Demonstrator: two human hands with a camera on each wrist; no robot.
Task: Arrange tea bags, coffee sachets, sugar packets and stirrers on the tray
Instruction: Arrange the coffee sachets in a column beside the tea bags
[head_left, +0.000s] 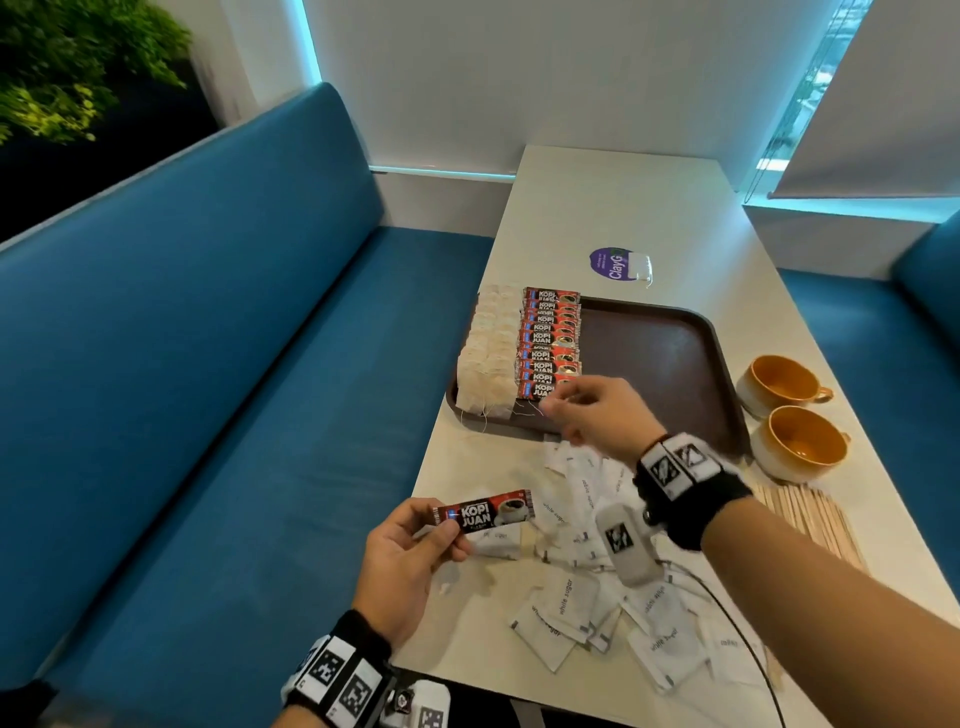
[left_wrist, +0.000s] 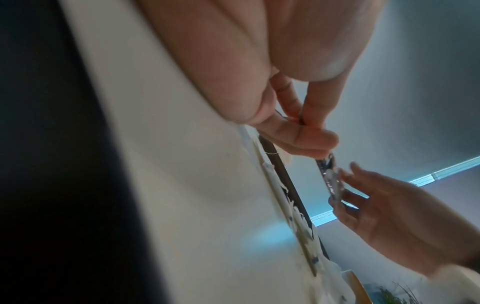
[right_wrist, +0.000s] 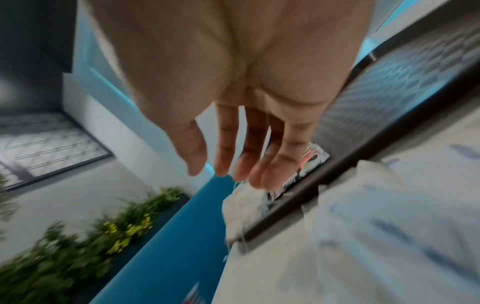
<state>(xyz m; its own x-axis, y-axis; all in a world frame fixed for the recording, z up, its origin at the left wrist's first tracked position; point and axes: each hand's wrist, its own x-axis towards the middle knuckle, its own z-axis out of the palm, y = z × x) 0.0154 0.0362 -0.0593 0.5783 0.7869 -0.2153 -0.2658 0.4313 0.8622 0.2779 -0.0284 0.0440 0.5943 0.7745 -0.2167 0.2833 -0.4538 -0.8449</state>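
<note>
I am looking at what seems to be a café or office pantry booth. A long white table (head_left: 649, 218) stands between blue upholstered bench seats (head_left: 234, 364), against a white wall with roller blinds (head_left: 883, 104) over the windows. Green plants (head_left: 67, 67) grow behind the bench. A brown serving tray (head_left: 665, 353), two orange-lined cups (head_left: 789, 410) and a round purple sticker (head_left: 610, 265) sit on the table.

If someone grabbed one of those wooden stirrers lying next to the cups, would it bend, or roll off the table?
The wooden stirrers look thin and flat, so one probably weighs almost nothing and flexes a little before snapping. Being flat strips rather than round rods, they seem unlikely to roll. They lie packed side by side on the table, so lifting one may nudge its neighbours.
</note>
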